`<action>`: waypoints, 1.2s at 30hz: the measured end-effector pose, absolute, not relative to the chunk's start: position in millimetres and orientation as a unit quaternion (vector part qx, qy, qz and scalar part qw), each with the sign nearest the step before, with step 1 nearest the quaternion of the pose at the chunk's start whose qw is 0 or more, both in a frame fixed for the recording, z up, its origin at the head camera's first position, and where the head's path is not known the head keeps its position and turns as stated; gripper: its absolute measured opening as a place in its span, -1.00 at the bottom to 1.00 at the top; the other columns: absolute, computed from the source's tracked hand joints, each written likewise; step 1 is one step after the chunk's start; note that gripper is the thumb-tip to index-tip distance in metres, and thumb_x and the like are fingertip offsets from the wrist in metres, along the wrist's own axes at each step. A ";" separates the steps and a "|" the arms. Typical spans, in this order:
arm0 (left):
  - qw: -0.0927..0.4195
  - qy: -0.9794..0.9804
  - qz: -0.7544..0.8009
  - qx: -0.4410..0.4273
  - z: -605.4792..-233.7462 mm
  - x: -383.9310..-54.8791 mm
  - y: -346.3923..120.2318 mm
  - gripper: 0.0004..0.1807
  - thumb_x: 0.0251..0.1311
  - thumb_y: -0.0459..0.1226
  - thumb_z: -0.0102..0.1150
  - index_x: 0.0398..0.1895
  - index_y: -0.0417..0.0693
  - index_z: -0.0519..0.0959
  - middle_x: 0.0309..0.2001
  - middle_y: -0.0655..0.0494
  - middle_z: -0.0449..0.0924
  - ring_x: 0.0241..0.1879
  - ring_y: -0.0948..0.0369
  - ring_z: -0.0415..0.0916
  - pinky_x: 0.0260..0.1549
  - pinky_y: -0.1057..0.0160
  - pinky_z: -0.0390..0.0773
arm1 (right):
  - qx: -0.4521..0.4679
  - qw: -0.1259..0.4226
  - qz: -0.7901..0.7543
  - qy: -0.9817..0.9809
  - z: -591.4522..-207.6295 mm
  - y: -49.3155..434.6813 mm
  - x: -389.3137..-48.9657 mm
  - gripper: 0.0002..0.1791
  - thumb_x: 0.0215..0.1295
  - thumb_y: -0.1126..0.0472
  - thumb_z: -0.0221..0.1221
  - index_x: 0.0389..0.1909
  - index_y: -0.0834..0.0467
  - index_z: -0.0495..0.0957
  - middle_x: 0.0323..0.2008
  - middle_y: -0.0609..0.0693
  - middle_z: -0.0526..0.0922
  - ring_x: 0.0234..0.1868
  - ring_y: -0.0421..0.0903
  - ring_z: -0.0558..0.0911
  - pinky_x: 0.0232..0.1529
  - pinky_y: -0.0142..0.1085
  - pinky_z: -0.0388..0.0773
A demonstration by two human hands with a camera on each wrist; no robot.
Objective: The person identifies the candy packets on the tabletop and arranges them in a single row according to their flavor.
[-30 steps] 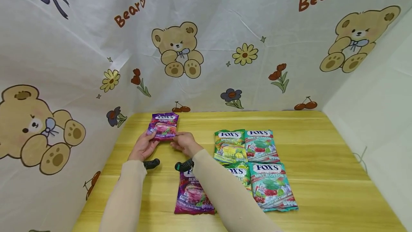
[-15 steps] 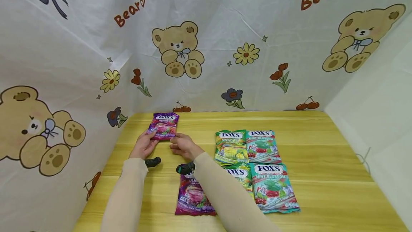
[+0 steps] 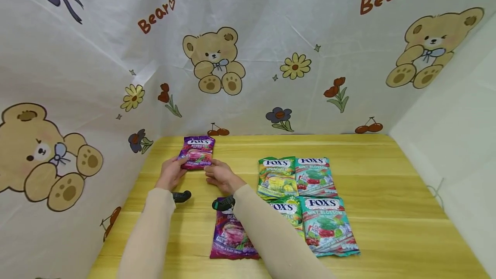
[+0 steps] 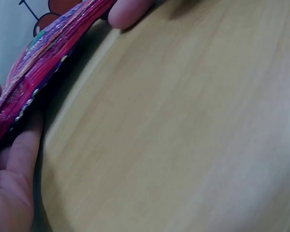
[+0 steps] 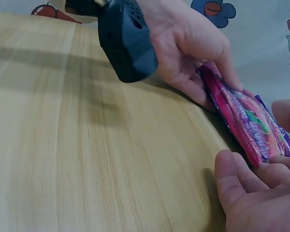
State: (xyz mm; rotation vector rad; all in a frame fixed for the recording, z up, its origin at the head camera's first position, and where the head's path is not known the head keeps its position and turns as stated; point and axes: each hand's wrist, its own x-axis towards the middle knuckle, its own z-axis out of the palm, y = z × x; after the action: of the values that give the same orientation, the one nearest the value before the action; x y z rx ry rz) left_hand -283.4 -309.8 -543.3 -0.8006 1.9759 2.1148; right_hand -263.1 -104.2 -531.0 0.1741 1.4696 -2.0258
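While the left hand [image 3: 172, 174] grips the near left corner of a purple Berries bag [image 3: 198, 152], its thumb on top and fingers beneath, the right hand [image 3: 224, 175] pinches the near right corner. The bag is at the back left of the counter [image 3: 395, 210], near edge raised; whether its far edge touches wood I can't tell. The right sleeve [image 3: 279, 231] covers the right side of another purple bag [image 3: 230, 240] and much of the front Spring Tea bag [image 3: 290, 212]; a black wrist device [image 3: 223, 203] blocks some lettering. From the left wrist, the held bag is cut off and its print unreadable; from the right wrist, the right thumb [image 5: 287, 116] runs out of view.
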 end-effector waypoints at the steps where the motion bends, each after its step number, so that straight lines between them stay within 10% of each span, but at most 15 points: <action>1: 0.070 0.659 0.701 -0.264 -541.9 -282.2 -311.3 -0.33 0.59 -0.16 -0.03 0.65 -0.10 0.07 0.60 -0.12 0.15 0.46 0.11 0.26 0.50 0.12 0.31 | 0.065 0.311 -0.770 0.553 -530.5 -102.9 -262.4 -0.25 0.52 0.26 0.14 0.62 0.22 0.07 0.49 0.25 0.35 0.45 0.16 0.42 0.39 -0.05 0.52; 15: 0.021 0.728 0.633 -0.260 -532.2 -263.7 -320.0 -0.37 0.53 -0.15 0.07 0.55 -0.22 0.27 0.59 -0.21 0.16 0.52 -0.03 0.24 0.42 0.03 0.41 | 0.039 0.307 -0.778 0.547 -538.7 -66.5 -262.3 -0.37 0.57 0.24 0.09 0.56 0.29 0.18 0.52 0.27 0.31 0.48 0.17 0.41 0.46 -0.02 0.43; 36: 0.028 0.670 0.692 -0.269 -532.3 -218.6 -316.4 -0.30 0.58 -0.22 -0.03 0.61 -0.35 0.04 0.59 -0.26 0.10 0.53 -0.05 0.24 0.50 0.10 0.28 | -0.060 0.341 -0.790 0.506 -501.2 2.3 -210.3 -0.44 0.64 0.23 -0.02 0.56 0.24 0.21 0.53 0.26 0.29 0.53 0.18 0.34 0.48 -0.12 0.40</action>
State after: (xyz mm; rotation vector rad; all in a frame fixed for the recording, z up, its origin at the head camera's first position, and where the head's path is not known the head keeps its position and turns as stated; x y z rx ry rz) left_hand -218.6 -316.4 -532.3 -0.8292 2.0670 2.1344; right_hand -210.3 2.3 -501.2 -0.1563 1.3158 -2.0544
